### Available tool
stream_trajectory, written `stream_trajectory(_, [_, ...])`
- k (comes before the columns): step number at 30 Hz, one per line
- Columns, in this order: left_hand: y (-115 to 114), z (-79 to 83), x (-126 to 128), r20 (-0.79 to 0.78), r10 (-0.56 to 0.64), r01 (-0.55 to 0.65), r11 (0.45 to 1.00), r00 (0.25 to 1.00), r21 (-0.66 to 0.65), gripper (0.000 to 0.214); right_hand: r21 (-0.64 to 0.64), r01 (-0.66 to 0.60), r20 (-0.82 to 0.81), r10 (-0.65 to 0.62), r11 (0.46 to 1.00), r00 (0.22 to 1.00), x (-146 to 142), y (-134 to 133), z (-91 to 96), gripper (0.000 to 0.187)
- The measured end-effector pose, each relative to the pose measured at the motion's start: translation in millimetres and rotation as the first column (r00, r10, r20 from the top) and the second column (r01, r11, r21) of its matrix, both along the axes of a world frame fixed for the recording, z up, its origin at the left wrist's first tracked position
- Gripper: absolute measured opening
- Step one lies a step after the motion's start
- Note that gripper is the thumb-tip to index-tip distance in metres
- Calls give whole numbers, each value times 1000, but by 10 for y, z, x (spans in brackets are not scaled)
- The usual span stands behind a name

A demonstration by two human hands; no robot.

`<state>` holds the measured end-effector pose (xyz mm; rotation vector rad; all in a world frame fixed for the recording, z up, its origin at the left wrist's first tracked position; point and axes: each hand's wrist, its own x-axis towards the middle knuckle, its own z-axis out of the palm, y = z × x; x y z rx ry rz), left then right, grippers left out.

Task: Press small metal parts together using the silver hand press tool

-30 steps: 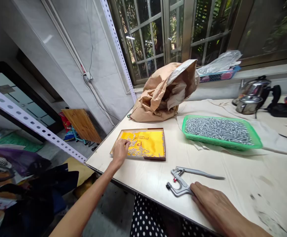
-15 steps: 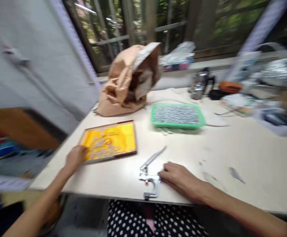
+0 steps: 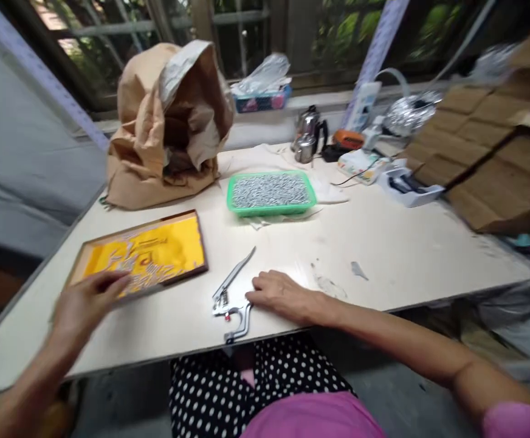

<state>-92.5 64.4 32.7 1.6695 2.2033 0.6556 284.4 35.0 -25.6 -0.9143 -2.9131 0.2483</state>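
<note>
My left hand point(image 3: 89, 301) is over the front left edge of a shallow cardboard tray point(image 3: 186, 278), thumb and forefinger brought together. Whatever lies between those fingertips is too small and blurred to make out. Inside the tray, small silvery metal pieces point(image 3: 155, 275) are scattered on a yellow sheet point(image 3: 180, 240). My right hand point(image 3: 283, 295) rests on the table with its fingers closed at the frame of metal snap-fastener pliers point(image 3: 245, 316). The pliers lie near the table's front edge, their long handle raised away from the C-shaped jaw, which carries a small red part.
Behind the pliers stands a green tray point(image 3: 269, 211) full of small silvery pieces. A crumpled brown paper bag point(image 3: 141, 170) is at the back left. Metal pots point(image 3: 308, 131), a white box point(image 3: 408, 193) and cardboard point(image 3: 511, 158) stand to the right. A grey scrap point(image 3: 358, 269) lies on the table.
My left hand has moved from the cardboard tray's left side to above its front edge, over the metal pieces. My right hand stays by the pliers. The camera view has turned right.
</note>
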Motion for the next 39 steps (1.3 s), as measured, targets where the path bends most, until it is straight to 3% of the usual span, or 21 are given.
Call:
stream_trajectory(1, [-137,36,261,116,1,1,1000,993,-15,60,-11,5,-3,-5,1000,1000,-5,1,6,14])
stream_trajectory(2, [-265,47,513,222,-58,74,995,973,-67,57,-23,6,-11,-7,1000,1000,-10,3,11,15])
stream_trajectory(4, [-481,6,933,337,-102,147,983,936,-112,51,-50,4,-33,-6,999,999,-26,12,9,17])
stream_trajectory(8, [-732,-197,1310,500,-53,193,953,864,-232,45,-31,-22,-91,19,999,996,-94,38,-67,20])
stream_trajectory(15, [-787,-436,1200,542,12,166,946,841,-279,42,137,-19,-112,34,990,993,-298,72,-162,21])
stream_trajectory(24, [-729,-409,1215,599,176,134,890,781,-436,37,159,0,-184,30,987,983,-365,136,-327,19])
stream_trajectory(30, [-638,-416,1237,522,146,163,851,841,-499,33,152,8,-210,24,988,977,-365,134,-365,18])
stream_trajectory(39, [-516,-378,1242,431,133,197,745,892,-638,38,70,33,-156,-22,997,987,-354,74,-192,17])
